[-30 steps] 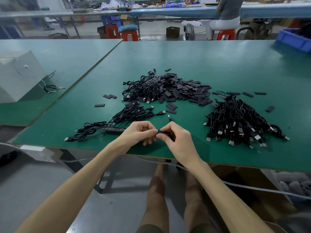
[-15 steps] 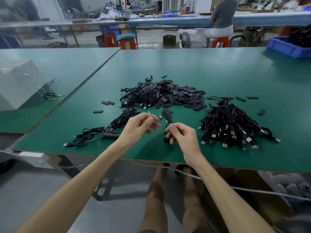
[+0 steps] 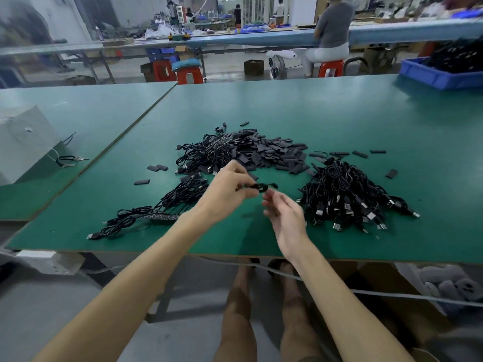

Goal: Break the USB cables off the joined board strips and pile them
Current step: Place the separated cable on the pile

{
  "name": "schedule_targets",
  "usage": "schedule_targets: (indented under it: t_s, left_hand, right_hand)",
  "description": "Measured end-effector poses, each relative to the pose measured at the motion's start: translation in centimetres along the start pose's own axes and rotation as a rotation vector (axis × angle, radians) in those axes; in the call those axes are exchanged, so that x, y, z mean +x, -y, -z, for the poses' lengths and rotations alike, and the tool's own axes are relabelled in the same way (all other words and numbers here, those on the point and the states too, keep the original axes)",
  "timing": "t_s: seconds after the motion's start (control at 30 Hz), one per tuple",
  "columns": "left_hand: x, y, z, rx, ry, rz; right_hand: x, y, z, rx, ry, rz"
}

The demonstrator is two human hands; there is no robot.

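My left hand [image 3: 230,189] is raised above the green table [image 3: 339,113] and pinches a short black USB cable [image 3: 261,186] that sticks out to the right. Just below it, my right hand [image 3: 285,215] has its fingers spread and holds nothing. A big pile of separated black cables [image 3: 345,197] with metal plugs lies to the right. Cables still joined to a board strip [image 3: 156,217] lie at the near left. A heap of black broken-off pieces and cables [image 3: 251,152] sits behind my hands.
A white box [image 3: 23,142] stands on the neighbouring table at the left. A blue bin [image 3: 433,74] of black cables sits at the far right. Loose black pieces [image 3: 156,168] lie scattered. A person sits on a red stool [image 3: 330,67] beyond the table.
Both hands pinched one cable together near the table edge; now my left hand has lifted it up and rightward alone, and my right hand has let go and opened.
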State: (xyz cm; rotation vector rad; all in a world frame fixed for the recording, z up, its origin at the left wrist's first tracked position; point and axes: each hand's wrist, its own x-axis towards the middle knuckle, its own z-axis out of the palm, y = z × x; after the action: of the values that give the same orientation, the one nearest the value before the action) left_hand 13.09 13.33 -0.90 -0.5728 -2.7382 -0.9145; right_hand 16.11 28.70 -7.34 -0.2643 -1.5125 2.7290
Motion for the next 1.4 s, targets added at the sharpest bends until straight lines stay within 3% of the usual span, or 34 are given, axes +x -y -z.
schedule_targets:
  t_s: [0.1, 0.27, 0.43, 0.5, 0.67, 0.8, 0.9, 1.03, 1.2, 1.4]
  left_hand:
    - [2.2, -3.0, 0.1, -0.073, -0.015, -0.043]
    - [6.1, -9.4, -3.5, -0.196, -0.048, -0.094]
    - [7.9, -12.3, -8.5, -0.373, 0.091, 0.155]
    - [7.9, -12.8, -10.3, -0.377, 0.065, 0.236]
    - [7.3, -12.9, -11.2, -0.296, -0.005, 0.216]
    - [6.6, -11.7, -10.1, -0.120, 0.100, 0.150]
    - [5.8, -10.1, -8.1, -0.123, 0.103, 0.098]
    - [3.6, -5.4, -3.5, -0.016, 0.090, 0.035]
    - [-0.5, 2.2, 2.2, 0.363, 0.440, 0.138]
    - [-4.7, 9.0, 6.9, 0.458, 0.523, 0.253]
  right_hand:
    - [0.0, -0.7, -0.5, -0.219, 0.045, 0.063]
    - [0.0, -0.8, 0.4, -0.370, 0.132, 0.138]
    - [0.1, -1.2, 0.3, -0.252, 0.156, 0.061]
    - [0.3, -1.3, 0.4, -0.318, 0.161, 0.058]
    - [0.6, -1.4, 0.4, -0.393, 0.159, 0.089]
    - [0.3, -1.3, 0.2, -0.369, 0.178, 0.045]
    - [-0.1, -0.8, 0.0, -0.265, 0.160, 0.061]
    - [0.2, -0.7, 0.0, -0.526, 0.102, 0.146]
    - [0.1, -0.8, -0.4, -0.519, 0.125, 0.130]
    - [-0.1, -0.7, -0.2, -0.508, 0.151, 0.151]
